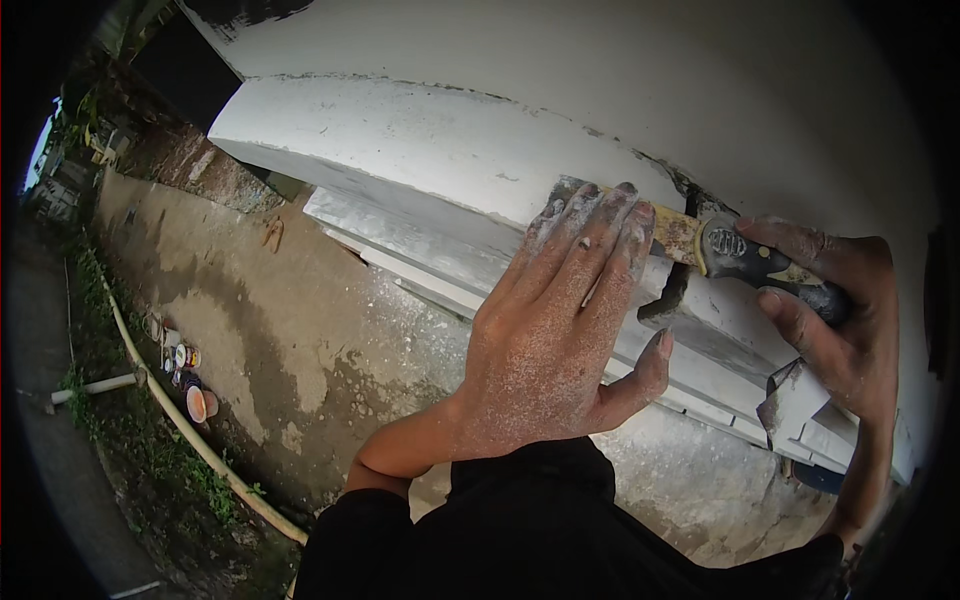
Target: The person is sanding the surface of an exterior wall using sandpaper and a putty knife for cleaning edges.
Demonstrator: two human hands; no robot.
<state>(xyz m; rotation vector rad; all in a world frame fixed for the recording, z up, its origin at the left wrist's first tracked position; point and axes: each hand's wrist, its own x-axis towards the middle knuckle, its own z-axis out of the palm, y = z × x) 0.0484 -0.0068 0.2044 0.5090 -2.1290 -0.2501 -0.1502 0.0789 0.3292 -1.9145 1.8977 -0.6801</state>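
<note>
My right hand grips the black and yellow handle of a scraper, which looks like a putty knife. Its stained blade lies along a white masonry ledge, pointing left. Over the blade rests my left hand, palm down, fingers extended and thumb out; they hide much of the blade. White dust coats both hands. Just below my right palm is a folded, thin white and grey sheet; whether my fingers hold it cannot be told. A dark gap cuts the ledge beside the blade.
A white wall rises beyond the ledge, with a crack along the joint. Stepped white mouldings run below. On the stained concrete ground stand several buckets and containers, with sandals farther off. A long pale pipe borders the plants.
</note>
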